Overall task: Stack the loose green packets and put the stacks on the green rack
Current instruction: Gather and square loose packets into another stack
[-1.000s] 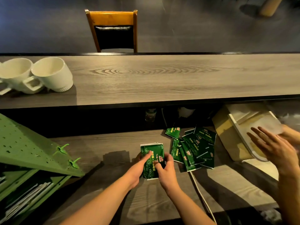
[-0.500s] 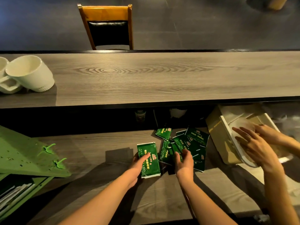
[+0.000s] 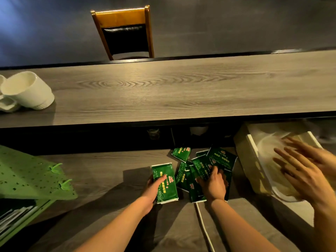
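Upper counter (image 3: 181, 91): long grey wood-grain top with dark edging, spanning the full width.

Lower counter (image 3: 101, 171): same grain, set below and nearer the person; carries the packets and the rack.

Chair (image 3: 125, 31): wooden frame, black padded back, standing beyond the upper counter.

Green rack (image 3: 27, 177): perforated sloping panel with small green pegs, at the left edge of the lower counter; pale flat items lie in its lower tier.

Cream bin (image 3: 249, 160): tilted open container at far right, with a second person's two hands (image 3: 305, 171) spread over pale material inside; blurred.

White mug (image 3: 29, 90): lying on its side at the left end of the upper counter, touching another white piece cut off by the frame edge.

Stack of green packets (image 3: 166, 184): squared pile, white-edged, on the lower counter centre, well apart from the rack. Left hand (image 3: 154, 186) grips it from the left side, thumb laid across the top face.

Loose green packets (image 3: 209, 164): scattered, overlapping heap just right of the stack. Right hand (image 3: 212, 184) rests on the heap, fingers curled onto the packets; whether any is actually pinched cannot be told.

White cable (image 3: 203, 226): runs from under the heap toward the near edge.
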Motion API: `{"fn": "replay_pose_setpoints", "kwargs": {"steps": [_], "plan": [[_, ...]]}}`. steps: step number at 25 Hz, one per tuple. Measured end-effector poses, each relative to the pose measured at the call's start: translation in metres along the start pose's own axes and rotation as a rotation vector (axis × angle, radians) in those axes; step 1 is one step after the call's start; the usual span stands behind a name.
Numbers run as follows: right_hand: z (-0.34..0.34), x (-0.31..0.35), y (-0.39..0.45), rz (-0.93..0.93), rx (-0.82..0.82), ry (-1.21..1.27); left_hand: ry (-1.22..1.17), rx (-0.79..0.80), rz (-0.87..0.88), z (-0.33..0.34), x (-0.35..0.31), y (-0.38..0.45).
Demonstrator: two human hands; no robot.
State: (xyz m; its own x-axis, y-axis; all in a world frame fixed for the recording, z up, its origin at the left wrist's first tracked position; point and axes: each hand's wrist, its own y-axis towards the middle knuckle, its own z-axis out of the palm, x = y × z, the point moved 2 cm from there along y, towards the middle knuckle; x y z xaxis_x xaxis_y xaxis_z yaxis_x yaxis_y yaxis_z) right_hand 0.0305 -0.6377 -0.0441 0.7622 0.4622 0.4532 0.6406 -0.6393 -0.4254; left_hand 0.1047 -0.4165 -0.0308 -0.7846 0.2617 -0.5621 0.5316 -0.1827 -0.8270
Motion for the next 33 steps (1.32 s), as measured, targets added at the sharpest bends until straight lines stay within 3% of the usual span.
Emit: {"fn": "replay_pose_setpoints", "kwargs": {"steps": [4,6,11,14,23,28,33], "plan": [[-0.009,0.005,-0.004,-0.029,-0.085,0.049,0.026,-0.035,-0.023,-0.01,0.029,0.04],[-0.014,0.001,-0.008,0.0,-0.114,0.154,0.036,-0.015,-0.01,-0.005,0.013,0.015],[-0.016,-0.008,-0.024,0.275,-0.085,0.724,0.041,-0.027,-0.039,-0.003,-0.007,-0.016],[-0.016,0.008,-0.049,0.27,-0.098,0.944,0.03,0.008,-0.014,-0.011,0.004,0.002],[0.014,0.097,-0.134,-0.355,-0.09,0.422,-0.058,0.179,0.126,-0.022,-0.027,-0.047],[0.023,0.121,-0.143,-0.333,-0.152,0.472,-0.113,0.204,0.185,-0.044,-0.029,-0.052],[0.029,0.141,-0.152,-0.239,0.079,0.514,-0.153,0.246,0.186,-0.055,-0.028,-0.049]]}}
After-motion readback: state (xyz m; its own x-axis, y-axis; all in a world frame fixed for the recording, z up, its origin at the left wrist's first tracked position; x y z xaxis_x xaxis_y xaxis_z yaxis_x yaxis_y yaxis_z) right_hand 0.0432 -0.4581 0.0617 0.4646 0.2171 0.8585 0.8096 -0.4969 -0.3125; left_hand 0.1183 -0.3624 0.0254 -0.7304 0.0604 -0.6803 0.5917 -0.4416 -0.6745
